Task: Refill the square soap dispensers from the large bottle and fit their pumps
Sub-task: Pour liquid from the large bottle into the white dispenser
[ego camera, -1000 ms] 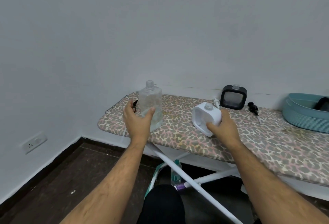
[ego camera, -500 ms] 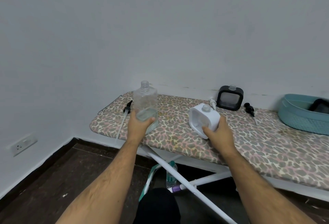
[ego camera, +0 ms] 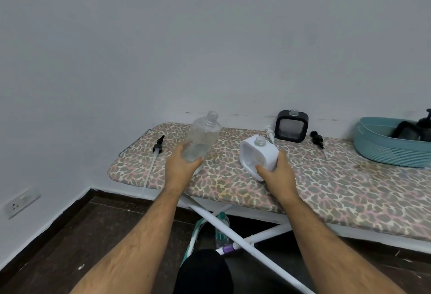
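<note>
My left hand grips the lower part of the large clear bottle, which is uncapped, holds a little liquid and tilts to the right above the ironing board. The white square dispenser stands on the board with its neck open, and my right hand holds its near right side. A black square dispenser, also without a pump, stands at the back by the wall. A white pump lies between the two dispensers. One black pump lies right of the black dispenser.
Another black pump with a long clear tube lies near the board's left end. A teal basket at the far right holds dark dispensers. Below the board are its white legs and a small bottle on the dark floor. A wall socket is at left.
My left hand has lifted the large bottle off the board and tipped its neck to the right, towards the white dispenser. My right hand has stayed on the white dispenser.
</note>
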Tool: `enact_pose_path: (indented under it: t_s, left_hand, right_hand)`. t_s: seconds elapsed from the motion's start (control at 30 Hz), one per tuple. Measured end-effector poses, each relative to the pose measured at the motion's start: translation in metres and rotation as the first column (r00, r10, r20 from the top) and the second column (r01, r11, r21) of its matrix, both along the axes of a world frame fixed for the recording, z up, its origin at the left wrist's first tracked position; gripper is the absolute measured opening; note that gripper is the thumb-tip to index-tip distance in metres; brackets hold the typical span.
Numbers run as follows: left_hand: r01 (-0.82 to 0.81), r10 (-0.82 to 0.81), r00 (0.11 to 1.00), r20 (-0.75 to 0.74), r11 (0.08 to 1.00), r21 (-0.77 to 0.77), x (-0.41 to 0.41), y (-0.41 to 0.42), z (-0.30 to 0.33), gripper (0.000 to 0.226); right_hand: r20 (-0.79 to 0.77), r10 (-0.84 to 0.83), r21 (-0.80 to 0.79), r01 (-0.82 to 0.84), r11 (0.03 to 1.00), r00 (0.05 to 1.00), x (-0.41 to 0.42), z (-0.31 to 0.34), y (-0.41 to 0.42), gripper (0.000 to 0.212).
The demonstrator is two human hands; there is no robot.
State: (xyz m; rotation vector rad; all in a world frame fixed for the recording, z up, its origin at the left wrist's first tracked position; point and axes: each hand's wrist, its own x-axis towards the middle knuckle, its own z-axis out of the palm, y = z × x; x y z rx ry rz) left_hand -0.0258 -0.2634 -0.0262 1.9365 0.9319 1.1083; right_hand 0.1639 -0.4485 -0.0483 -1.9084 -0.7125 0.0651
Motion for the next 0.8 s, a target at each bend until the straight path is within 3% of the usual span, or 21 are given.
enact_pose_path:
  t_s: [0.23, 0.4, 0.53, 0.8]
  left_hand:
    - [0.017, 0.016, 0.989, -0.146, 0.975, 0.222, 0.009, -0.021, 0.019, 0.055]
    - [0.043, 0.02, 0.986, -0.165, 0.927, 0.373, 0.013, -0.029, 0.026, 0.043]
    - [0.045, 0.077, 0.972, -0.224, 0.867, 0.497, 0.017, -0.025, 0.027, 0.047]
    - [0.034, 0.156, 0.952, -0.264, 0.802, 0.596, 0.019, -0.021, 0.029, 0.045]
  right_hand:
    - [0.051, -0.054, -0.049, 0.056, 0.997, 0.997, -0.007, 0.006, 0.002, 0.064]
    - [0.102, -0.115, -0.09, 0.124, 0.988, 0.988, -0.012, 0.007, 0.004, 0.061]
    - [0.124, -0.143, -0.127, 0.159, 0.979, 0.982, -0.013, 0.008, 0.005, 0.061]
    - [0.129, -0.148, -0.153, 0.167, 0.974, 0.981, -0.014, 0.01, 0.004, 0.06]
